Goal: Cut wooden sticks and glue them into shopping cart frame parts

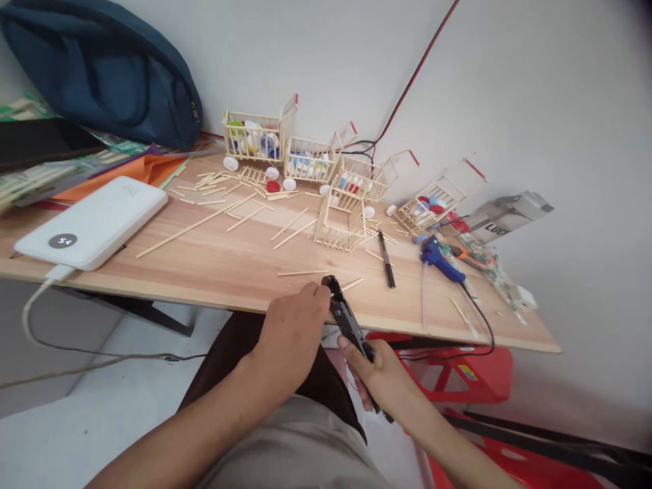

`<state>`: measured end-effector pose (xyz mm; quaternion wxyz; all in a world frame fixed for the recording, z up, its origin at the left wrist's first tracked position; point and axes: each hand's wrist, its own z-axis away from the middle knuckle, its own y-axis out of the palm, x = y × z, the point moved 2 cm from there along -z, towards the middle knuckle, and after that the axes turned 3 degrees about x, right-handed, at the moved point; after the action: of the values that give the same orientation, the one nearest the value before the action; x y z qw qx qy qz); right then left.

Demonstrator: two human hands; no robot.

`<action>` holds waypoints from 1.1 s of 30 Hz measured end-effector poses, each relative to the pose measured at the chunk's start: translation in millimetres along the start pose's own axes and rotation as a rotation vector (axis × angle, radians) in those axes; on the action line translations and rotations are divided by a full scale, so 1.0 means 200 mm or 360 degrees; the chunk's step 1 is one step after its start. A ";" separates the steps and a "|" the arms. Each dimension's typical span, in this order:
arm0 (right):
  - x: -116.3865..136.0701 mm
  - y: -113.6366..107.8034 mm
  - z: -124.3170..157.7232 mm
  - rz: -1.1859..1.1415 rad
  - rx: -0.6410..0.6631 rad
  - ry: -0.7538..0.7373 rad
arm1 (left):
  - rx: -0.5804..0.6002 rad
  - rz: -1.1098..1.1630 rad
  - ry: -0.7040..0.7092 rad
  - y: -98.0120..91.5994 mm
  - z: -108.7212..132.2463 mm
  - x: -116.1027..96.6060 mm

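Observation:
My right hand [383, 377] is closed around the handles of black cutting pliers [345, 318], whose jaws reach the front edge of the wooden table [224, 265]. My left hand [293, 333] is closed in a pinch right at the jaws; what its fingertips hold is hidden. A thin wooden stick [302, 273] lies just beyond the jaws. Further back stands an unfinished stick cage [340, 219], and behind it a row of small stick carts [259, 136] with bottle-cap wheels.
Loose sticks litter the tabletop. A white power bank [94, 221] with a cable lies at the left, a dark blue bag [106, 68] behind it. A black pen [386, 259], a blue glue gun [441, 259] and a red plastic stool [458, 380] are at the right.

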<state>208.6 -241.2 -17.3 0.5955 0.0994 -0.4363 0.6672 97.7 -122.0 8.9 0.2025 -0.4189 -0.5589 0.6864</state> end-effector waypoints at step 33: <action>0.05 -0.03 0.02 0.0252 -0.0118 -0.0093 | 0.0071 0.0124 -0.0036 0.03 0.00 0.01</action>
<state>209.8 -236.6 -5.5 0.5311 0.0619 -0.4846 0.6923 98.3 -122.1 2.9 0.1786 -0.4280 -0.5290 0.7107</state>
